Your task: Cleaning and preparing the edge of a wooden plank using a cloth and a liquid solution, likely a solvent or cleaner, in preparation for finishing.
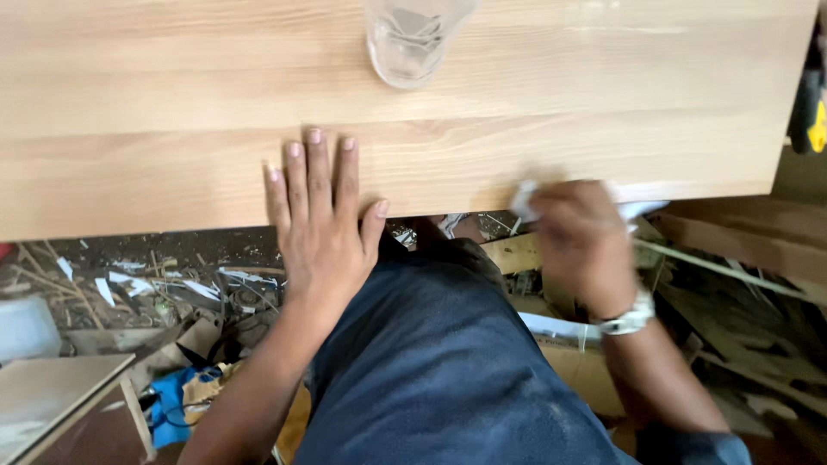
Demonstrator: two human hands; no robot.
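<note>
Hands are working at wood board point(172, 103): left hand point(320, 226) is lying flat, open, on it; right hand point(579, 239) is gripping white cloth point(525, 196) at its edge, w/ glass point(413, 39) on top.

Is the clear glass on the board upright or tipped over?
Upright: the glass stands on the wooden board, its round base seen from above. Contents cannot tell.

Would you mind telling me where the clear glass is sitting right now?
In the head view, the clear glass stands on the wooden board at the top centre, beyond the left hand pressed flat near the board's front edge.
</note>
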